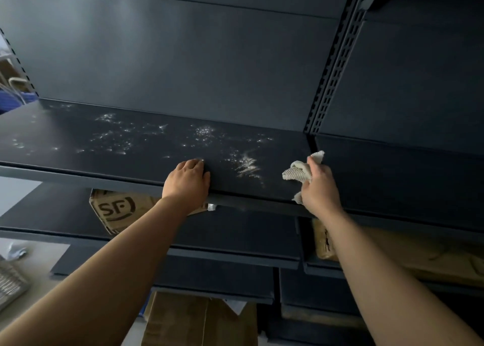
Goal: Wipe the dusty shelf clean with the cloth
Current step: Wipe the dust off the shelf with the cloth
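A dark blue metal shelf (pixel 78 138) runs across the view, speckled with white dust (pixel 204 132) from its left end to near the right. A thicker smear of dust (pixel 248 166) lies near the front edge. My left hand (pixel 187 179) rests on the shelf's front edge, fingers on top and curled over the lip. My right hand (pixel 318 185) grips a crumpled beige cloth (pixel 296 172) at the shelf's right end, just right of the smear. The cloth touches the shelf surface.
A slotted upright post (pixel 337 65) divides this shelf from the neighbouring bay (pixel 398 159). Lower shelves hold a cardboard box marked SF (pixel 117 212) and other cardboard (pixel 419 256). More boxes (pixel 199 322) stand at floor level. A wire basket (pixel 10 285) shows at the far left.
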Tool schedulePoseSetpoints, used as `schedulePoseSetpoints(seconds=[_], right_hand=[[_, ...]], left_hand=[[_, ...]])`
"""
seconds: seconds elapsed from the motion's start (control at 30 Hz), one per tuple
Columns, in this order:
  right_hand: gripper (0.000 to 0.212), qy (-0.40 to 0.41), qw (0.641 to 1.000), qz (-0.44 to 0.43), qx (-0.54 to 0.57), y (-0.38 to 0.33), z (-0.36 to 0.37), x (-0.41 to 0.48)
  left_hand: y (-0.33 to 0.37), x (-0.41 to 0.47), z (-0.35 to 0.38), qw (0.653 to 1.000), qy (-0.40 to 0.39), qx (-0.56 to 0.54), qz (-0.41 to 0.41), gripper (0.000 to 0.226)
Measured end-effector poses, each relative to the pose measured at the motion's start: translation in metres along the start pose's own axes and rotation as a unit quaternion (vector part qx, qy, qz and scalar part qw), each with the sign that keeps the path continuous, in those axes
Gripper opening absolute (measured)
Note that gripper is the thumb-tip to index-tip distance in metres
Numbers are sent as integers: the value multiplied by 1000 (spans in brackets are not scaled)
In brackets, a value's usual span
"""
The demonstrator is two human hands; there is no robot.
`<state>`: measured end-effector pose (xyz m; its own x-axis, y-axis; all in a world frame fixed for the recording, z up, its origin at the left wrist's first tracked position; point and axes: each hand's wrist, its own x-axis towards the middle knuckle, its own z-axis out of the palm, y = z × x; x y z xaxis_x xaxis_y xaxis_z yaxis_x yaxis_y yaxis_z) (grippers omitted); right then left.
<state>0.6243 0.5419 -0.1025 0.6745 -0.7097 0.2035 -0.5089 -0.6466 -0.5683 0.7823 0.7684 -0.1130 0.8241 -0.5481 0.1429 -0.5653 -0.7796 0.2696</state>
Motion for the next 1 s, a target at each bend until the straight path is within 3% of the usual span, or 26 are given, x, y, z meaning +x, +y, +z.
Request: schedulePoseSetpoints(seconds=[0.1,0.2,0.3,0.47,0.7,1.0], right_hand=[[58,15,998,-50,-47,-17,22,-18],[56,-31,995,-100,-5,-43,38,-23],[51,-64,993,-70,69,-48,32,-6],[45,-11,999,-35,-29,-12,25,32],[42,-7,999,22,-34,6,37,101],[40,3,998,12,-60,7,58,178]], left_hand=[[3,-1,-2,1000,-2,3,-4,45],[7,-2,-4,1000,-1,-2,-6,42],[9,2,-7,1000,-4,7,5,42],[17,19,-5,1000,-18,11,13,44],[27,50,0,999,-34,7,4,44],[20,84,6,1000,-10,-3,-15,40]])
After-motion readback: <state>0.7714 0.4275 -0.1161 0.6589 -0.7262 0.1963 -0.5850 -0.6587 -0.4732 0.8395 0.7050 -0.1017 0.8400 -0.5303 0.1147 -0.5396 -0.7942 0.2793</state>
